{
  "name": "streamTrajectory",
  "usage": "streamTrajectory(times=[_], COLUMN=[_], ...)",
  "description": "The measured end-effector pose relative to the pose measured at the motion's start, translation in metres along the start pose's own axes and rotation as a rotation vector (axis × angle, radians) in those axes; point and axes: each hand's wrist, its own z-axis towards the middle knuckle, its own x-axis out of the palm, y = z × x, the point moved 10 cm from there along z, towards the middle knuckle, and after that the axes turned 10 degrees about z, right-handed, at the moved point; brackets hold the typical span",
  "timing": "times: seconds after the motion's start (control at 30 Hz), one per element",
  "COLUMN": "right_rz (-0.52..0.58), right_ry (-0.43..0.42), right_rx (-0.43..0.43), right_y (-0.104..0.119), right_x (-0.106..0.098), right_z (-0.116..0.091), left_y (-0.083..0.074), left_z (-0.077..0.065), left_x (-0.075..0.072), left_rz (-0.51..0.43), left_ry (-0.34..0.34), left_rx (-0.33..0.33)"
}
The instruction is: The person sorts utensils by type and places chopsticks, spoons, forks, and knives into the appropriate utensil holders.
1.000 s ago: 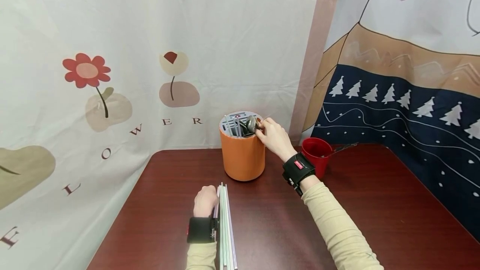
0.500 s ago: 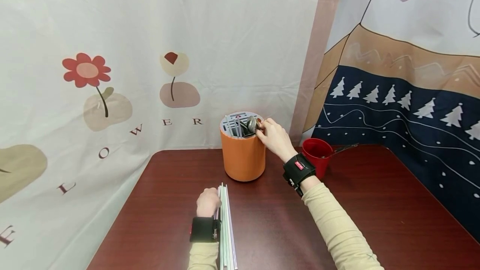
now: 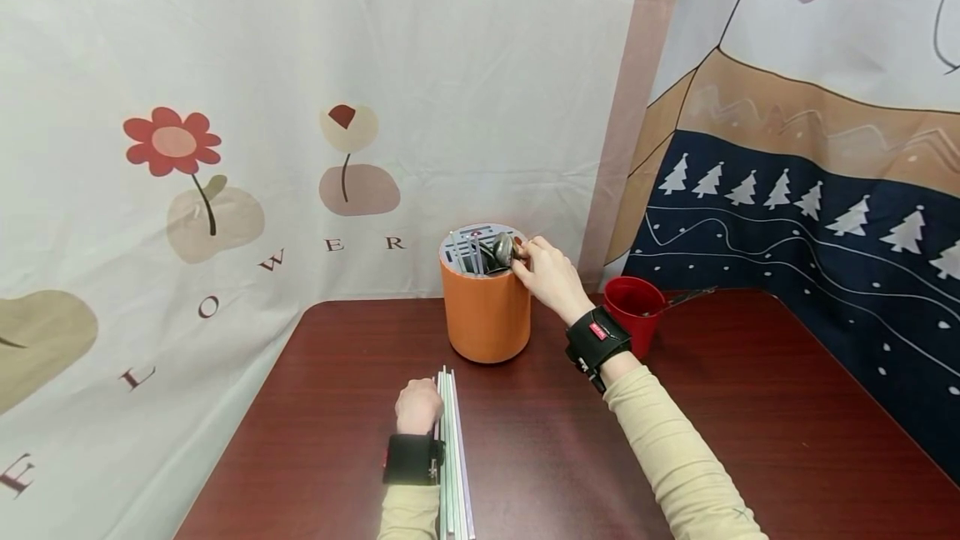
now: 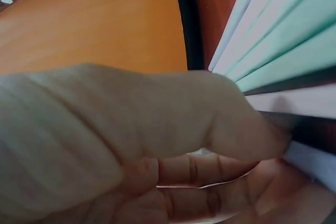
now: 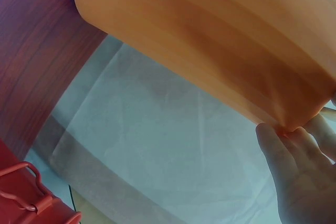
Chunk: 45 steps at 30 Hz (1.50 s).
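- Only the left-wrist view shows how the left hand [image 3: 418, 407] grips: thumb and fingers pinch one of the thin, flat, pale green and lilac boards [image 3: 452, 465] along its right side.
- Only the right-wrist view shows a looped red handle [image 5: 42, 204] on the red cup [image 3: 633, 298], just beyond the right wrist.
- Only the head view shows the silver metal spoon [image 3: 504, 248] by the right hand's [image 3: 551, 277] fingertips.
- The right arm reaches forward, fingers bent, gripping the rim of the orange cylindrical holder [image 3: 487, 319].
- The left hand looks fist-like from above.

dark spaced letters [image 3: 272, 258], "flower", across the white wall cloth [image 3: 487, 90]
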Motion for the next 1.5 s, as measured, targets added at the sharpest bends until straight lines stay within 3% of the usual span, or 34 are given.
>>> streamTrajectory(times=[0.13, 0.37, 0.5, 0.93, 1.27, 1.5], right_rz=[-0.001, 0.002, 0.003, 0.003, 0.005, 0.005], right_ry=[0.003, -0.001, -0.002, 0.006, 0.009, 0.007], right_rx=[0.005, -0.002, 0.0, 0.008, 0.003, -0.001], right_y=[0.0, 0.002, 0.002, 0.002, 0.002, 0.002], right_x=[0.001, 0.001, 0.001, 0.001, 0.001, 0.001], right_z=[0.0, 0.0, 0.0, 0.0, 0.0, 0.0], left_y=[0.0, 0.0, 0.0, -0.01, -0.02, -0.024], left_z=[-0.001, -0.004, -0.006, -0.025, -0.045, -0.052], left_x=[-0.002, -0.02, -0.03, -0.066, -0.095, -0.11], left_rz=[0.002, -0.044, -0.08, -0.144, -0.118, -0.167], left_ry=[-0.013, -0.148, -0.182, -0.405, -0.655, -0.716], left_rx=[0.011, 0.063, 0.077, 0.16, 0.253, 0.274])
